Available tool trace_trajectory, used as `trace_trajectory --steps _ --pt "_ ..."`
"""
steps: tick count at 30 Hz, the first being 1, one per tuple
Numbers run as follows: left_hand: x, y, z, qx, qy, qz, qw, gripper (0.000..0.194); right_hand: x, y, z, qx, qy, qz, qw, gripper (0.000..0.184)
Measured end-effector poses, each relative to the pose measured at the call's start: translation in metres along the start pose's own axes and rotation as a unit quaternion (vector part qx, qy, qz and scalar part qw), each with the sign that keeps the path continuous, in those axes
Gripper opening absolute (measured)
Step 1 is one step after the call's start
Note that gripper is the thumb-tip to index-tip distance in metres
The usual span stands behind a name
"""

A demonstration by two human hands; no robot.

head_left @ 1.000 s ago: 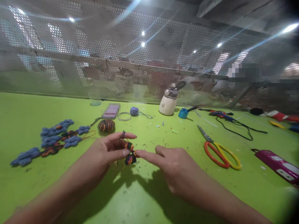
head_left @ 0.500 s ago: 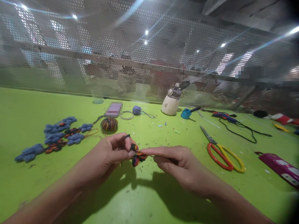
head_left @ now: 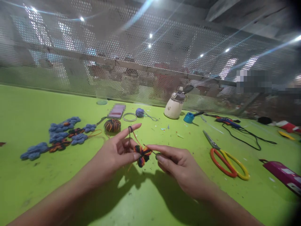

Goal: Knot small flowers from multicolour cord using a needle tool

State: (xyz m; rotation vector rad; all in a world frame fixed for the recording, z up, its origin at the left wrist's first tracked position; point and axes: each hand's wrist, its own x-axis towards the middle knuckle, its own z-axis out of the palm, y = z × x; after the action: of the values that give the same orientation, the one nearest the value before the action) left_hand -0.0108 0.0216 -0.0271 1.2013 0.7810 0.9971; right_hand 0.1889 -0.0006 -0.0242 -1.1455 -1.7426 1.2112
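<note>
Basically: flower-shaped yarn piece (head_left: 142, 155) held mid-scene above the green table (head_left: 131, 201), between both hands.
Left hand (head_left: 115, 153) pinches its left edge with the thumb, index stretched out with a strand (head_left: 135, 137) looped round it, probably to keep tension. Right hand (head_left: 175, 158) pinches a thin tool (head_left: 154, 153), likely a hook, index fingertip at the piece's right edge, presumably steadying it; tool tip unclear. Multicolour yarn ball (head_left: 112, 126) sits just far of the left hand, likely for easy feed; link to the strand unclear. Scissors (head_left: 215, 145) lie right, probably parked clear of the work.
</note>
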Motion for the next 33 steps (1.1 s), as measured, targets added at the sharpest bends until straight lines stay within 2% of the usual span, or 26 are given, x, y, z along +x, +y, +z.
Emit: trace_trajectory --steps 5,8,13,16,19,22,25,29,33 --pt "0.0005 -0.0002 0.0039 0.048 0.018 0.018 0.999 0.073 -0.0008 0.0017 0.0084 0.046 0.026 0.024 0.998 0.037" --pt "0.0025 -0.0015 0.002 0.051 0.023 0.009 0.998 0.083 -0.0012 0.0017 0.0098 0.051 0.025 0.029 0.998 0.037" --pt "0.0055 -0.0041 -0.0041 0.007 0.021 0.009 1.0 0.105 -0.0006 0.0 0.0064 -0.041 0.009 -0.015 0.999 0.036" --pt "0.0059 -0.0039 -0.0039 0.005 0.029 0.006 1.0 0.105 -0.0005 0.001 0.0055 -0.101 0.024 -0.045 0.994 0.036" --pt "0.0052 -0.0023 -0.001 0.002 0.018 0.001 1.0 0.104 -0.0006 0.002 0.0057 -0.106 0.021 -0.062 0.992 0.036" --pt "0.0031 -0.0006 0.0024 0.008 -0.006 -0.008 1.0 0.107 -0.0007 0.0027 0.0054 -0.065 0.005 -0.056 0.996 0.034" --pt "0.0006 0.0006 0.0042 0.018 -0.016 -0.009 1.0 0.104 -0.0011 0.0041 0.005 0.042 -0.014 0.006 0.999 0.032" --pt "0.0005 0.0 0.0031 0.041 -0.018 -0.014 0.999 0.097 -0.0012 0.0053 0.007 0.179 0.002 0.089 0.98 0.034" --pt "0.0027 -0.001 0.0019 0.057 -0.012 -0.03 0.998 0.09 -0.0002 0.0051 0.0092 0.21 0.01 0.121 0.97 0.037"
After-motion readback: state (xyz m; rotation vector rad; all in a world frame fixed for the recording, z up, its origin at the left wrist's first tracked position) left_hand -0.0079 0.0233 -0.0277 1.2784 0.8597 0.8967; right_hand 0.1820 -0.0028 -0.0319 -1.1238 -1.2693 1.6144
